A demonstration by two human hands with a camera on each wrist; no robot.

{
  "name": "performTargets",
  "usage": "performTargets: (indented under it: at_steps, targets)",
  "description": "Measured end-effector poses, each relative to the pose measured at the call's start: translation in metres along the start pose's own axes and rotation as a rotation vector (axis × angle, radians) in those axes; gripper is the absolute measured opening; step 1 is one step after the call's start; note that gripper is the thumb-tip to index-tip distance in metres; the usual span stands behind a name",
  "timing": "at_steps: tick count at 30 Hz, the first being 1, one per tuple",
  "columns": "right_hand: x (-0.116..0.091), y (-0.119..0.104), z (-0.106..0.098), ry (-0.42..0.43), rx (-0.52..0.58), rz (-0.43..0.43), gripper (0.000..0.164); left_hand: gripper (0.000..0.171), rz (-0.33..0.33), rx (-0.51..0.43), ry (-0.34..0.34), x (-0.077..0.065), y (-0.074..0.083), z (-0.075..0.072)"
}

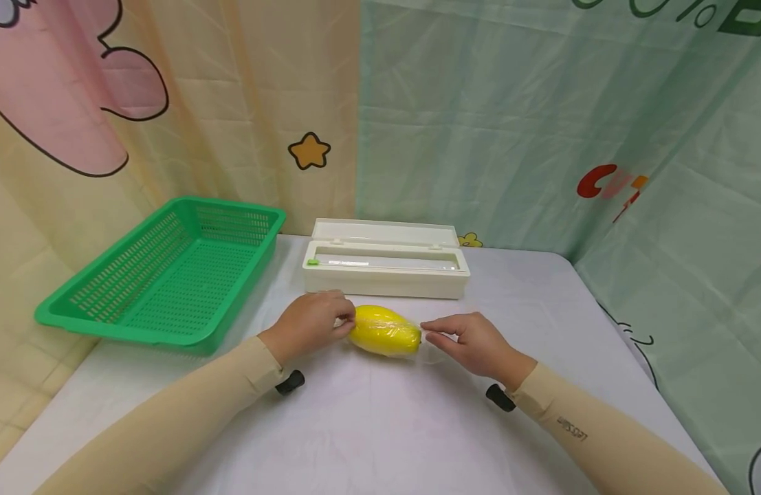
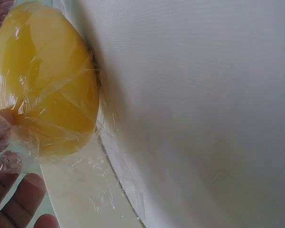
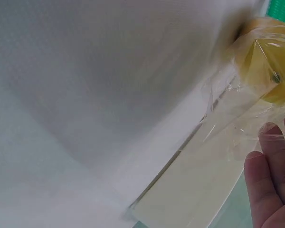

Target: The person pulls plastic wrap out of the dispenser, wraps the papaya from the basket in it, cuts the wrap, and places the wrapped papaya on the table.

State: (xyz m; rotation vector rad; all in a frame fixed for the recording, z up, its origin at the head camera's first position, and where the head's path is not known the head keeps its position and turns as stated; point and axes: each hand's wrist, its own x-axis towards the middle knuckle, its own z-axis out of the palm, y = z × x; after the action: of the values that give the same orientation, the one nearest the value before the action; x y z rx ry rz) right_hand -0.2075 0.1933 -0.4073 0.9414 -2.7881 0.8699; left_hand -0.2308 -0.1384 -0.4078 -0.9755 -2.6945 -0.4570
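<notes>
A smooth yellow oblong fruit [image 1: 385,331], wrapped in clear cling film [image 2: 61,90], lies between the two hands in the head view. My left hand [image 1: 312,324] is at its left end and pinches the gathered film there. On the other side, the thumb and forefinger of my right hand [image 1: 473,344] pinch loose film just off the fruit's right end. In the right wrist view that end shows a small dark spot, with loose film [image 3: 242,123] spreading from it past the fingers. Part of the left hand's grip is out of the left wrist view.
Behind the fruit stands a white cling film dispenser [image 1: 383,280] with its lid [image 1: 385,232] raised and a green slider [image 1: 313,262]. A green perforated basket [image 1: 210,330] is at the left on the white-covered table [image 1: 380,426]. Printed curtains [image 1: 467,124] hang behind.
</notes>
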Motion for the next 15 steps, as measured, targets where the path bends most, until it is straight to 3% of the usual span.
performTargets:
  at_steps: [3,9,15]
  targets:
    - [0.0005,0.002,-0.0007,0.007,-0.006,0.017,0.026,0.007,-0.004,-0.016,-0.016,0.001,-0.0003,0.0015]
    - [0.0015,0.005,-0.0019,0.018,-0.001,0.052,0.029,0.037,-0.039,-0.053,-0.095,0.0053,0.0015,0.0058]
    - [0.0007,0.0041,-0.003,-0.013,0.027,0.062,0.031,0.037,-0.093,-0.095,-0.125,0.0102,0.0061,0.0095]
